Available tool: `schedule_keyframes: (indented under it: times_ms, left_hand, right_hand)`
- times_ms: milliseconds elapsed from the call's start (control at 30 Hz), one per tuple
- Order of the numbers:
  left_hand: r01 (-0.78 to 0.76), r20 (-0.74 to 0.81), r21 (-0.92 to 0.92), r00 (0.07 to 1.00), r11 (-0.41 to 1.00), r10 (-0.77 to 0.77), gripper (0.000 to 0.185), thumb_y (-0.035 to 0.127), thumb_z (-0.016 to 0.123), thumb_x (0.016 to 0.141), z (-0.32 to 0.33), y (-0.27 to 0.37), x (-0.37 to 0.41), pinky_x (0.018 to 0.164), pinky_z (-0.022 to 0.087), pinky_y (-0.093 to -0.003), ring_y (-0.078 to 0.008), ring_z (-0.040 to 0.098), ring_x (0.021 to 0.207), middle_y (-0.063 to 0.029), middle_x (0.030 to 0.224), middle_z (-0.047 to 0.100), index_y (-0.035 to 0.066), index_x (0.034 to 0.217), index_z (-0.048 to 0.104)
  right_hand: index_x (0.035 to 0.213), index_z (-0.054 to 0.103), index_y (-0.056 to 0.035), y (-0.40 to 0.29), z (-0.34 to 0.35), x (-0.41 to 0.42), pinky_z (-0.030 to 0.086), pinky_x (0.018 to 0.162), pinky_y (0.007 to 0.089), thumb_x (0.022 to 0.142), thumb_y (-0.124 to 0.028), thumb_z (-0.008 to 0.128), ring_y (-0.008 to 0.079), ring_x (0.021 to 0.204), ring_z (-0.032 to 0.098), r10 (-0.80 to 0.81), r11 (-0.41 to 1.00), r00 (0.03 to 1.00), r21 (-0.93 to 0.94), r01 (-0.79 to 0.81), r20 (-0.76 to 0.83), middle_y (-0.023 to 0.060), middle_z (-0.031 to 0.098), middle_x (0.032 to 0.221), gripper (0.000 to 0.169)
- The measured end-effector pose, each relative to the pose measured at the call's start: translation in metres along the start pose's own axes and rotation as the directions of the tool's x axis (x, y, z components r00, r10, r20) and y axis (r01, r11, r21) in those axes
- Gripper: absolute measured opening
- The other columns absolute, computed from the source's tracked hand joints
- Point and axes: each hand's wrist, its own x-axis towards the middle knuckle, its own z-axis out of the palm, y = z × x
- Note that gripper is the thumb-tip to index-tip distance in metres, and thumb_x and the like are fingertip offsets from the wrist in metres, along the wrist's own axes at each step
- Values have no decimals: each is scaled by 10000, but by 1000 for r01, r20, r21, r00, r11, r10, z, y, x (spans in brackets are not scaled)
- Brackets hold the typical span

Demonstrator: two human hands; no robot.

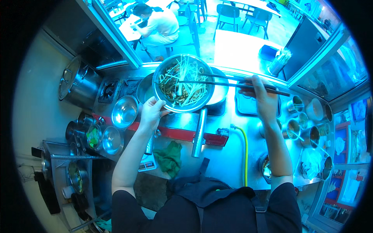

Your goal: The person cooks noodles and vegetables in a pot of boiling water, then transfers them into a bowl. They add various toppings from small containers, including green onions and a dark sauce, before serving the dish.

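Observation:
My left hand (pixel 154 112) grips the rim of a round metal bowl (pixel 184 110), which is raised over the stove. Thin enoki mushrooms (pixel 186 72) lie on top of other, darker food in the bowl. Long dark chopsticks (pixel 227 84) are held in my right hand (pixel 260 94), and their tips reach into the mushrooms. Partly covered by the bowl, a pan with a metal handle (pixel 200 132) stands on the stove. Another pan (pixel 144 88) shows at the bowl's left edge.
A red bar (pixel 174 133) runs along the stove's front. An empty metal bowl (pixel 125 112), a green cloth (pixel 170 158) and a yellow hose (pixel 246 154) lie nearby. Several metal containers (pixel 310 137) stand at right, a stockpot (pixel 81 81) at left. Beyond the window sits a person (pixel 161 24).

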Motion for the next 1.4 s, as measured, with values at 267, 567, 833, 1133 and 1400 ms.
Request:
schedule_keyframes:
  times_ms: [267,567,833,1133,1400]
  left_hand:
    - [-354,21,481,919,802,393,39,23,516,709,15,5,56,454,404,-228,-90,522,533,-54,609,531,-5,721,541]
    - [-686,409,710,585,158,701,96,4,525,671,56,4,76,579,429,-363,-316,536,657,-226,945,516,-44,725,461]
    - [-652,512,747,438,-132,739,105,21,544,696,64,13,75,665,476,-377,-360,551,804,-249,1134,440,-2,749,455]
    - [-501,-30,476,812,723,583,126,53,524,758,7,39,49,498,437,-223,-63,509,561,-29,639,538,-17,857,560]
    - [-267,-274,298,896,917,350,86,68,516,789,-61,47,-18,507,481,-181,-79,562,631,-44,760,575,28,860,542]
  right_hand:
    - [802,570,4,40,35,37,443,517,220,882,-219,411,110,557,551,-197,964,973,-159,215,122,81,585,643,286]
    - [806,561,29,65,-7,33,456,524,234,880,-206,403,125,546,555,-118,974,993,-194,120,21,93,581,632,293]
    - [841,605,-3,53,-38,27,459,560,227,816,-163,519,113,621,573,-33,876,967,-458,150,253,73,597,678,183]
    - [862,616,-19,38,-39,35,451,590,250,758,-96,572,156,653,570,-145,744,896,-551,378,419,93,601,725,137]
    - [880,618,-22,58,-32,48,456,596,231,773,-84,555,110,677,574,67,865,893,-472,170,445,87,610,740,139]
